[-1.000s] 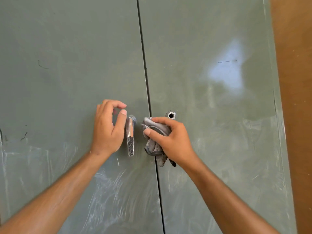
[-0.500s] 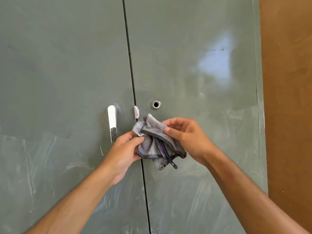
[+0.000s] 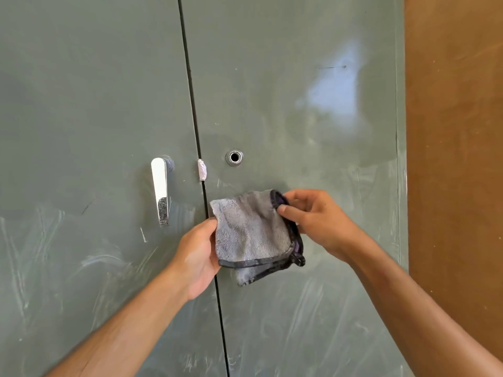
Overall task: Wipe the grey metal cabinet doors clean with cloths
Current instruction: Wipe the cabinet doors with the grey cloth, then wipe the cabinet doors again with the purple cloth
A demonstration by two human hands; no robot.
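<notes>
Two grey metal cabinet doors fill the view, the left door [image 3: 81, 104] and the right door [image 3: 299, 104], split by a dark vertical gap. Their lower halves carry pale streaks. A folded grey cloth [image 3: 250, 232] with a dark hem is held in front of the right door, just below the lock. My left hand [image 3: 198, 257] grips its left edge from underneath. My right hand [image 3: 315, 219] pinches its upper right corner between thumb and fingers.
A chrome lever handle [image 3: 160, 189] hangs on the left door. A round lock hole [image 3: 234, 157] sits on the right door, with a small white latch piece [image 3: 202, 170] at the gap. A brown wooden panel [image 3: 457, 159] borders the right door.
My left hand left the handle area and took hold of the cloth. Both hands drew back from the doors and spread the bunched cloth out flatter. The view shifted slightly.
</notes>
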